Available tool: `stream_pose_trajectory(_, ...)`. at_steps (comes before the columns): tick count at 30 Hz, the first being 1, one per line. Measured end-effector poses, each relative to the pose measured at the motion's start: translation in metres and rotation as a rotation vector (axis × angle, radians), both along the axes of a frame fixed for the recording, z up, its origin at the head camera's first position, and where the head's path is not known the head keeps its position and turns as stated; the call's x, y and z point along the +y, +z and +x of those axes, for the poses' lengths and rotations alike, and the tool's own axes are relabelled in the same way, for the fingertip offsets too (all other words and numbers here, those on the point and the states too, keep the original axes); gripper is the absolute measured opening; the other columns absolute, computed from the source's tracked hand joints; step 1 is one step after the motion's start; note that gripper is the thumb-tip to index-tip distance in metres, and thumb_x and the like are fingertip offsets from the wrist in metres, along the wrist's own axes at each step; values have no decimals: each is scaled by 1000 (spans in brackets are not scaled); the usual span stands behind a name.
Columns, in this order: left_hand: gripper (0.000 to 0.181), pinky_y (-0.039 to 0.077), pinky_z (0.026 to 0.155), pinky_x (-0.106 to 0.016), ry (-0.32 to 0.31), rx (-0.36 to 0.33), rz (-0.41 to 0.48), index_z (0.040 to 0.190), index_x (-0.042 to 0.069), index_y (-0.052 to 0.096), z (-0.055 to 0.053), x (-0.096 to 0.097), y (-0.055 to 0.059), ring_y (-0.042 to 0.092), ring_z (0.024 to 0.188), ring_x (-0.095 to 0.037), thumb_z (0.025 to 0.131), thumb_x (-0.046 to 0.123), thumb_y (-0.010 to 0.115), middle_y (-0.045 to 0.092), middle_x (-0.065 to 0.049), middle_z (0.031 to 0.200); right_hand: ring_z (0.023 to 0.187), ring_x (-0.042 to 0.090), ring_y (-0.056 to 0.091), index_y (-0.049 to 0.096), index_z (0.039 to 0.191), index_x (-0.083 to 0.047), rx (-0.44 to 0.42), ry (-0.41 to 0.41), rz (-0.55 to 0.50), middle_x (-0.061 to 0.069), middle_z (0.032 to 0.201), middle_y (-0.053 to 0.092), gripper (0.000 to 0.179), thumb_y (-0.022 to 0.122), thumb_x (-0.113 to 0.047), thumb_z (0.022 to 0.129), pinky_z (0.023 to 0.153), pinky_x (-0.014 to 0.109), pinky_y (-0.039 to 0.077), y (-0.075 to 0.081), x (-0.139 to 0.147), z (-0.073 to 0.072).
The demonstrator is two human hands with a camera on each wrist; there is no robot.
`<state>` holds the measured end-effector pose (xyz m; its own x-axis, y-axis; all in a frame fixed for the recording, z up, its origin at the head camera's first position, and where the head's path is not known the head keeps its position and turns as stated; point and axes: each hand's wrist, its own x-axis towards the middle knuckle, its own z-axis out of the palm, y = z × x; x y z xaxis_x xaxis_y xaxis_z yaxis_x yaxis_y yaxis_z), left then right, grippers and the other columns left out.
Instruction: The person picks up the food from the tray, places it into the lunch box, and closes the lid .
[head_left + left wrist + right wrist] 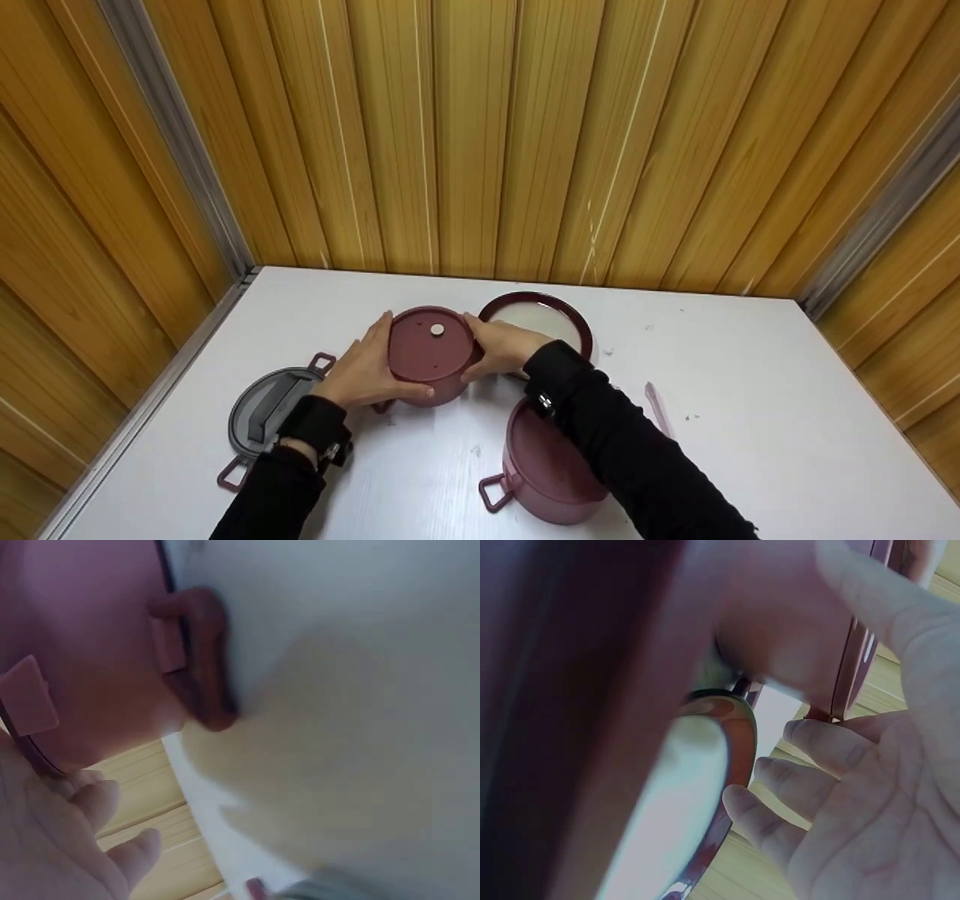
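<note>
Both hands hold a round dusky-red lunch box with a flat lid and a small pale knob, in the middle of the head view. My left hand grips its left side, thumb across the front. From the right, my right hand grips it with the thumb at the side; some fingers are hidden in the head view. Side clips and a loop on the lunch box show in the left wrist view. In the right wrist view, the fingers spread beside its wall.
A grey round lid with a handle and red side loops lies at left. A larger pink pot stands in front, partly under the right forearm. Behind the right hand is a red-rimmed plate. A slim pink utensil lies to the right.
</note>
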<state>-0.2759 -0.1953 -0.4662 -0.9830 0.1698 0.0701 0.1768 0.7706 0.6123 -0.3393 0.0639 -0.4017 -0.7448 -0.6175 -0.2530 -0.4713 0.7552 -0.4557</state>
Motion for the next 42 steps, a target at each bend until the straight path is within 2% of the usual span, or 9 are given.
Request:
stream_pose_trajectory(4, 139, 45, 124, -68, 11, 6, 149, 173, 2, 28, 7, -2, -4, 53, 154, -46, 70, 57, 103, 48, -26, 170, 152, 39, 56, 37, 168, 0, 27, -5, -43, 28, 158, 60, 97, 93, -19, 91, 131, 51, 42, -1, 0, -3)
stream_pose_trajectory(8, 123, 46, 122, -67, 0, 12, 217, 166, 6, 41, 11, -9, -4, 59, 148, -42, 71, 48, 105, 61, -19, 159, 145, 36, 62, 48, 162, -1, 43, 9, -76, 24, 150, 68, 86, 93, -13, 90, 127, 50, 46, -3, -2, -7)
stream_pose_trajectory(17, 118, 45, 123, -69, 6, -44, 210, 162, 2, 43, 20, -29, -1, 58, 147, -44, 70, 39, 106, 62, -22, 157, 137, 38, 67, 59, 151, -1, 72, 8, -112, 18, 139, 77, 72, 93, -19, 90, 122, 52, 50, -5, -6, -8)
stream_pose_trajectory(20, 119, 44, 123, -69, -1, -52, 214, 163, 3, 43, 22, -28, -2, 58, 147, -44, 70, 40, 106, 61, -22, 158, 143, 41, 63, 55, 156, 1, 82, 15, -112, 20, 143, 75, 81, 94, -20, 88, 126, 52, 47, -8, -5, -6)
stream_pose_trajectory(23, 120, 43, 124, -69, -1, -52, 220, 164, 4, 42, 23, -24, -4, 58, 148, -43, 69, 42, 107, 60, -21, 159, 150, 41, 58, 42, 166, 5, 80, 41, -81, 25, 153, 66, 99, 96, -20, 87, 130, 52, 43, -9, -5, -3)
stream_pose_trajectory(25, 120, 43, 123, -70, -6, -34, 223, 164, 4, 42, 23, -20, -5, 58, 147, -43, 70, 43, 106, 60, -20, 159, 150, 40, 59, 41, 166, 4, 79, 67, -66, 25, 155, 65, 101, 97, -20, 86, 129, 51, 44, -9, -4, -2)
stream_pose_trajectory(32, 120, 45, 123, -68, 4, 21, 229, 164, 7, 45, 25, -14, -9, 60, 147, -41, 69, 45, 107, 63, -18, 158, 123, 33, 74, 64, 136, -1, 148, 127, -54, 16, 126, 79, 70, 101, -23, 81, 110, 49, 58, -9, -3, -1)
stream_pose_trajectory(39, 121, 44, 124, -68, 2, 17, 248, 164, 9, 46, 26, -16, -8, 59, 147, -40, 67, 47, 107, 64, -17, 157, 107, 25, 73, 70, 128, -3, 174, 164, -40, 12, 118, 81, 64, 102, -28, 79, 100, 44, 60, -3, 0, 0)
stream_pose_trajectory(42, 120, 45, 124, -66, -5, 18, 264, 165, 10, 46, 26, -17, -5, 60, 147, -38, 68, 46, 107, 65, -16, 157, 110, 29, 75, 70, 127, -3, 156, 168, -65, 11, 118, 81, 61, 102, -26, 80, 102, 45, 59, 1, 1, -1)
